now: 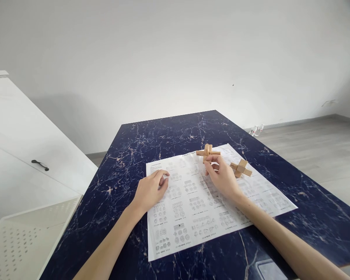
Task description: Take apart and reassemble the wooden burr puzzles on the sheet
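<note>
In the head view a large printed sheet (189, 217) with rows of small diagrams lies on the dark blue marbled table. My right hand (221, 175) is over its far right part, thumb and fingers closed on a wooden interlocking puzzle (207, 151) made of crossed bars. A second wooden puzzle (241, 168) of the same kind sits on the sheet, just right of that hand. My left hand (151, 188) rests on the sheet's left edge, fingers loosely bent and thumb apart, with nothing visible in it.
The blue marbled tabletop (169, 136) reaches toward a white wall. A pale rounded rectangular object (270, 269) lies at the near right, partly cut off. White cabinet (32, 144) and perforated white chair (23, 237) stand left. Clear bottles (256, 130) are on the floor beyond the table.
</note>
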`<action>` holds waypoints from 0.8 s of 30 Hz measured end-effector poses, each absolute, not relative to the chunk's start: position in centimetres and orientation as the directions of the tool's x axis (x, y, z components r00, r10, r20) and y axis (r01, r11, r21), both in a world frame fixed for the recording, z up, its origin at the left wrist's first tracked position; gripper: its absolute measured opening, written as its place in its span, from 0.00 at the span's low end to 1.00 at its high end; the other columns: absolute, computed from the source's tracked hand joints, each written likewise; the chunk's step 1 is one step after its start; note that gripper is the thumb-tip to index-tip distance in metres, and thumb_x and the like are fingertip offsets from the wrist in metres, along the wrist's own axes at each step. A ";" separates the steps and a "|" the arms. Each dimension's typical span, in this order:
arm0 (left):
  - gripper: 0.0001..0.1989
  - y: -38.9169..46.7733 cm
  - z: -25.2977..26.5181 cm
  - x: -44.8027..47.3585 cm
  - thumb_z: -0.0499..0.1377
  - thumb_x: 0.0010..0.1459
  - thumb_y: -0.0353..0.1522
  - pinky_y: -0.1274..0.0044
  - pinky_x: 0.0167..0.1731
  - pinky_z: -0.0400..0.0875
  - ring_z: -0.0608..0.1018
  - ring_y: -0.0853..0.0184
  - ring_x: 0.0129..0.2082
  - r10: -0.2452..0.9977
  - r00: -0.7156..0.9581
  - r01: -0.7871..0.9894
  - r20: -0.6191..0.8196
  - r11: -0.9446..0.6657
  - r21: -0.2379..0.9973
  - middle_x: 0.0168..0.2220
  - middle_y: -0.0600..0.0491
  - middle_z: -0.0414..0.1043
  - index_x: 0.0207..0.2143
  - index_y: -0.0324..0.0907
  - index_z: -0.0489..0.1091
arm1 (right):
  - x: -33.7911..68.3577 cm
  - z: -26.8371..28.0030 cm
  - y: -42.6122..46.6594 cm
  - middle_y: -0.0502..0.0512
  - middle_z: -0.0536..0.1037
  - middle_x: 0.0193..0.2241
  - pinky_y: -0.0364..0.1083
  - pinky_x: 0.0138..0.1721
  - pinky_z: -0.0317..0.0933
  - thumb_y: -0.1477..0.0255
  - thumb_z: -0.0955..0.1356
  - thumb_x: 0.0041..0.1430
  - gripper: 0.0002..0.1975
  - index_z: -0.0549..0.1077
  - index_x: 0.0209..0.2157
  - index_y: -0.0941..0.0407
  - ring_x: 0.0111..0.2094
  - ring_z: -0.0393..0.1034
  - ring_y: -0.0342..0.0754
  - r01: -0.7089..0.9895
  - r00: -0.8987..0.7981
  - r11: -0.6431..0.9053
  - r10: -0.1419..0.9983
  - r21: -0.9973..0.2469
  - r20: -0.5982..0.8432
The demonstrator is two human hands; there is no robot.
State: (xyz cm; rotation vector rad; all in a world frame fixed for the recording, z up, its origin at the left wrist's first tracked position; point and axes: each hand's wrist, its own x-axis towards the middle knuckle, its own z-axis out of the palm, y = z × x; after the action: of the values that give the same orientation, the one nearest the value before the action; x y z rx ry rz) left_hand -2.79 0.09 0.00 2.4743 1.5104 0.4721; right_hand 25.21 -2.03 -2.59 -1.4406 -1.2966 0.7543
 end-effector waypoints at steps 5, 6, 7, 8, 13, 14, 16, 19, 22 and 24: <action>0.15 0.0 0.1 -2.8 0.49 0.72 0.39 0.75 0.30 0.68 0.77 0.66 0.27 0.887 0.427 0.824 0.173 -0.461 0.329 0.31 0.55 0.76 0.50 0.46 0.73 | 24.9 -2.0 -2.3 0.56 0.81 0.35 0.50 0.27 0.65 0.52 0.67 0.68 0.16 0.69 0.43 0.50 0.28 0.74 0.52 0.371 0.206 0.119 0.957 -0.921 0.206; 0.15 0.0 0.1 -2.8 0.49 0.72 0.39 0.75 0.31 0.68 0.77 0.66 0.27 0.887 0.428 0.824 0.175 -0.462 0.328 0.32 0.55 0.76 0.50 0.46 0.73 | 24.8 -1.8 -2.5 0.56 0.81 0.36 0.50 0.27 0.65 0.51 0.68 0.68 0.16 0.70 0.42 0.50 0.28 0.73 0.52 0.374 0.186 0.140 0.957 -0.917 0.222; 0.15 0.0 0.1 -2.8 0.49 0.72 0.38 0.75 0.31 0.68 0.77 0.66 0.27 0.886 0.428 0.824 0.177 -0.463 0.326 0.32 0.55 0.76 0.50 0.46 0.73 | 24.7 -1.6 -2.6 0.56 0.81 0.37 0.50 0.26 0.66 0.51 0.67 0.68 0.16 0.70 0.41 0.50 0.28 0.73 0.51 0.375 0.158 0.170 0.957 -0.912 0.243; 0.14 0.0 0.1 -2.8 0.49 0.72 0.38 0.75 0.31 0.69 0.77 0.66 0.28 0.886 0.428 0.825 0.177 -0.463 0.325 0.33 0.55 0.76 0.50 0.46 0.73 | 24.5 -1.4 -2.8 0.57 0.81 0.39 0.50 0.26 0.66 0.51 0.67 0.69 0.16 0.70 0.41 0.50 0.29 0.73 0.51 0.377 0.122 0.201 0.957 -0.904 0.263; 0.13 -0.4 -0.2 -2.6 0.49 0.74 0.36 0.75 0.31 0.68 0.77 0.69 0.29 0.840 0.477 0.782 0.258 -0.540 0.310 0.39 0.54 0.77 0.48 0.45 0.73 | 24.1 -1.6 -3.2 0.57 0.82 0.38 0.50 0.29 0.68 0.53 0.65 0.73 0.15 0.72 0.40 0.50 0.32 0.75 0.53 0.467 -0.048 0.316 0.942 -0.826 0.333; 0.13 -0.5 -0.3 -2.5 0.49 0.75 0.36 0.75 0.32 0.68 0.77 0.69 0.30 0.824 0.484 0.761 0.294 -0.563 0.323 0.40 0.54 0.77 0.48 0.45 0.73 | 24.1 -1.8 -3.2 0.56 0.82 0.37 0.51 0.29 0.68 0.54 0.65 0.73 0.15 0.73 0.40 0.49 0.32 0.75 0.53 0.487 -0.075 0.335 0.936 -0.806 0.343; 0.12 -0.8 -0.1 -2.3 0.50 0.75 0.38 0.74 0.36 0.71 0.77 0.68 0.34 0.805 0.474 0.712 0.355 -0.588 0.383 0.42 0.53 0.75 0.50 0.46 0.72 | 24.2 -2.0 -3.3 0.55 0.81 0.36 0.51 0.30 0.68 0.56 0.65 0.73 0.12 0.73 0.41 0.49 0.32 0.75 0.53 0.502 -0.118 0.370 0.925 -0.782 0.363; 0.14 -1.0 0.1 -2.0 0.57 0.72 0.41 0.70 0.46 0.74 0.77 0.62 0.45 0.805 0.450 0.630 0.387 -0.593 0.501 0.48 0.49 0.73 0.55 0.46 0.68 | 24.2 -1.9 -3.5 0.55 0.82 0.37 0.52 0.32 0.69 0.61 0.66 0.73 0.08 0.73 0.41 0.48 0.34 0.76 0.53 0.463 -0.164 0.428 0.902 -0.776 0.400; 0.26 -1.0 0.3 -1.9 0.64 0.66 0.43 0.64 0.55 0.73 0.75 0.57 0.55 0.812 0.457 0.559 0.364 -0.580 0.593 0.57 0.45 0.69 0.61 0.48 0.62 | 24.0 -1.4 -3.8 0.54 0.82 0.40 0.53 0.35 0.71 0.65 0.65 0.74 0.08 0.75 0.41 0.47 0.35 0.77 0.53 0.442 -0.208 0.477 0.878 -0.760 0.430; 0.33 -1.0 0.3 -1.9 0.68 0.63 0.45 0.60 0.59 0.72 0.74 0.54 0.59 0.814 0.481 0.527 0.326 -0.566 0.634 0.62 0.44 0.66 0.65 0.50 0.59 | 23.9 -1.1 -4.1 0.54 0.83 0.40 0.53 0.36 0.71 0.67 0.63 0.74 0.10 0.76 0.40 0.47 0.35 0.77 0.53 0.441 -0.235 0.500 0.866 -0.746 0.442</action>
State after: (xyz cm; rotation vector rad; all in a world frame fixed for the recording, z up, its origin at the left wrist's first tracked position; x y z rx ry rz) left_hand -1.90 -1.04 0.31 2.2784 1.1118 0.8519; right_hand 23.87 -4.10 -1.09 -1.0864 -1.8580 0.6038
